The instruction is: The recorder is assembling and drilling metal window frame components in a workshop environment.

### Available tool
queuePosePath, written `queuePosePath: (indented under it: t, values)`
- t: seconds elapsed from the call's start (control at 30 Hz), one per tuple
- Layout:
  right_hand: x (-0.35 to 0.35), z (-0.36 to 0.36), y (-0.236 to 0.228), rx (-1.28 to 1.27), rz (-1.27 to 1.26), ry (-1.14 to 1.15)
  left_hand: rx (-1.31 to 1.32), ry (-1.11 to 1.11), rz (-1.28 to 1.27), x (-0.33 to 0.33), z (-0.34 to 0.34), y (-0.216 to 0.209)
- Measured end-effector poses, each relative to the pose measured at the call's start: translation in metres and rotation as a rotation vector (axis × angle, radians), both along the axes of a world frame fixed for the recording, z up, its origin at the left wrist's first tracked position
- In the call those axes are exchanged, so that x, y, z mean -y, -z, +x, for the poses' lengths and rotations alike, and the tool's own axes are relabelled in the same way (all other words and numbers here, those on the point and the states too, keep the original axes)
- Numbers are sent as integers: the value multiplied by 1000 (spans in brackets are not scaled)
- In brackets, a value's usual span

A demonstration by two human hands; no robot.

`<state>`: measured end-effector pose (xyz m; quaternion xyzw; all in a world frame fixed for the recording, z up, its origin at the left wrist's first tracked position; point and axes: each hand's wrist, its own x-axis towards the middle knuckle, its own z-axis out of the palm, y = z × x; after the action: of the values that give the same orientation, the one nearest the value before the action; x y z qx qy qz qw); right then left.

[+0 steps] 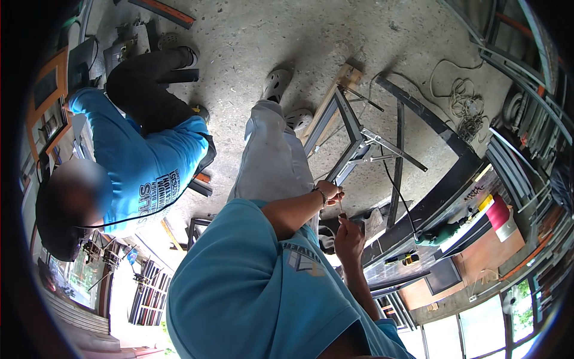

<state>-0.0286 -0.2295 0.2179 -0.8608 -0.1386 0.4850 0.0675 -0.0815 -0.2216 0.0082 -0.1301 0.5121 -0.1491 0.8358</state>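
My left hand (330,192) is closed at the near end of a dark grey metal frame (354,146), fingers pinched together; what lies in them is too small to make out. Just below it, my right hand (350,240) grips a thin rod-like tool (341,207) that points up toward the left fingers. The frame stands tilted in front of my legs. Jointed metal hinge arms (391,148) stick out from its right side. A wooden plank (326,107) lies along its left.
A person in a blue shirt (143,155) bends over at the left. On the right stands a dark-edged workbench (430,221) with a green power tool (439,234) and a pink roll (497,212). Coiled cable (466,107) lies on the concrete floor; metal profiles (514,167) are stacked beyond.
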Motion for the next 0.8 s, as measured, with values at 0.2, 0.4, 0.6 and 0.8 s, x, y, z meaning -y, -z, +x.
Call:
queuePosePath:
  t: [0.2,0.4,0.6,0.8]
  values:
    - [-4,6,-9,-43,-42,93,-5,-32,-85,-12,-12,-2]
    - [-8,8,-8,-205,-103,677,-40,-19,-10,-13,-8,-6]
    - [1,15,-2,-211,-51,709,-52,-49,-61,-6,-11,-5]
    - [4,3,-1,78,25,-228,-79,16,23,-15,-8,-7]
